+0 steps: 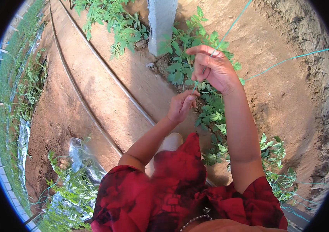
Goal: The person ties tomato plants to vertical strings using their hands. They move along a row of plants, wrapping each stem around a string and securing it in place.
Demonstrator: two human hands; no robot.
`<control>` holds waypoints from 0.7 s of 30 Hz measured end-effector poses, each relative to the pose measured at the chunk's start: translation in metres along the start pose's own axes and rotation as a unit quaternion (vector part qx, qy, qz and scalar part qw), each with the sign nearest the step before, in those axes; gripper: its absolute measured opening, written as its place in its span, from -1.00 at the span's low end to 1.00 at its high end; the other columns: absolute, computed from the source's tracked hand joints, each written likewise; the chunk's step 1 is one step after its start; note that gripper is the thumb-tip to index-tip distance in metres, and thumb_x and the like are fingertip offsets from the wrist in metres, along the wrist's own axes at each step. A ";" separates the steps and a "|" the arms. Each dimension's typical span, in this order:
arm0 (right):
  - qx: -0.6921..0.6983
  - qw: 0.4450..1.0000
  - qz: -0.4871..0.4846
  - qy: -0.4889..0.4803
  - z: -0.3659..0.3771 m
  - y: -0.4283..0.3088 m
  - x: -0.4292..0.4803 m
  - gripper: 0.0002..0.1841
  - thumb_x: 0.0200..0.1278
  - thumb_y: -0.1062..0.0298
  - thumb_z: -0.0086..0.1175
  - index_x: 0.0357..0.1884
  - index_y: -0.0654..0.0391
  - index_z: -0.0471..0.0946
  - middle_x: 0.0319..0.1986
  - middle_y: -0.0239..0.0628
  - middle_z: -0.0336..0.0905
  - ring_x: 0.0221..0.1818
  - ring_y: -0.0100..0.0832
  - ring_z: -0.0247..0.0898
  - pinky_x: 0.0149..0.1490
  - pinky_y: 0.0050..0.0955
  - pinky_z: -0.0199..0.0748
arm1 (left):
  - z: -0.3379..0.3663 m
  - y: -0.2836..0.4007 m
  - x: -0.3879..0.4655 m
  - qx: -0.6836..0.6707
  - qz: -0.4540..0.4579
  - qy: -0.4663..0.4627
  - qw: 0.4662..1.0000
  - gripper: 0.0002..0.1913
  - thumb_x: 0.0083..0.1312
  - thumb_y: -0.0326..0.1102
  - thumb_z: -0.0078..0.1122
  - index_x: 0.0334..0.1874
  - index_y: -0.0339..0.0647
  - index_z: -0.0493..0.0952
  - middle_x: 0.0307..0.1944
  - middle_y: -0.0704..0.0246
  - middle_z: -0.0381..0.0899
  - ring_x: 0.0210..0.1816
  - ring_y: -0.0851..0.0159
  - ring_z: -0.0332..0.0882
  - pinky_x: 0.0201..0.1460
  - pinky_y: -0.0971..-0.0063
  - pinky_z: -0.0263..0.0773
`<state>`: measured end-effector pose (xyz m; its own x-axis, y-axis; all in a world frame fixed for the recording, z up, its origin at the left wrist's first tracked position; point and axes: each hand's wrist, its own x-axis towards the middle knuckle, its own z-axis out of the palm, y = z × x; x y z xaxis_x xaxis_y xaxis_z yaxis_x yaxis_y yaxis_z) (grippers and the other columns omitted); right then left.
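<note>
My left hand (pixel 181 106) pinches a thin green twine (pixel 194 87) between thumb and fingers, low beside a tomato plant (pixel 179 68). Above it and to the right, my right hand (pixel 209 65) has the same twine running through its bent fingers. From there the twine rises taut to the top right edge of the view. Another stretch of green twine (pixel 286 61) runs off to the right from the plant's leaves. Leaves show behind and below both hands. The point where the twine meets the stem is too small to make out.
A concrete post (pixel 162 26) stands just beyond the hands. Two long pipes (pixel 110 72) run over the bare soil on the left. More tomato plants (pixel 110 24) grow at the top, lower left and lower right. Silvery plastic film (pixel 79 153) lies at lower left.
</note>
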<state>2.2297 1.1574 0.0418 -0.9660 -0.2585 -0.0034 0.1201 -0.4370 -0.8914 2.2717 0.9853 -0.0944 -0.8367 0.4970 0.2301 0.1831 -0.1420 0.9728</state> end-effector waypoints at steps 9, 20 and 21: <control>0.379 0.921 -0.086 0.032 -0.096 0.111 -0.062 -0.75 0.40 0.07 0.12 -0.18 0.05 0.51 -0.55 -0.56 0.14 -0.60 -0.63 -0.01 -0.51 -0.61 0.06 | -0.047 -0.121 -0.095 0.043 -0.291 0.105 0.950 -0.53 0.56 -0.03 -0.12 -0.08 -0.34 0.63 -0.43 0.27 0.70 -0.37 0.43 0.64 -0.26 0.49 0.49; 0.190 0.970 0.024 0.150 -0.085 0.126 -0.056 -0.81 0.45 0.23 0.09 -0.13 0.15 0.55 -0.46 -0.46 0.38 -0.39 -0.54 0.30 -0.23 -0.47 0.41 | -0.025 -0.171 0.234 -0.014 -0.254 0.166 0.953 -0.46 0.46 -0.29 0.09 0.44 -0.18 0.22 0.32 0.21 0.44 0.25 0.15 0.49 0.11 0.25 0.46; 0.145 0.971 0.026 0.188 -0.086 0.125 -0.060 -0.81 0.45 0.24 0.09 -0.11 0.16 0.56 -0.43 -0.45 0.41 -0.36 -0.53 0.34 -0.19 -0.44 0.44 | -0.014 -0.166 0.253 0.005 -0.353 0.141 0.925 -0.43 0.45 -0.29 0.11 0.47 -0.16 0.18 0.35 0.22 0.40 0.26 0.13 0.47 0.09 0.19 0.46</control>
<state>2.2826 1.1921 -0.1086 -0.9659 0.0216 -0.2581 0.1776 -0.6700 -0.7208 2.0219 1.1225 -0.1982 -0.8504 0.2192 -0.4783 -0.4571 0.1425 0.8779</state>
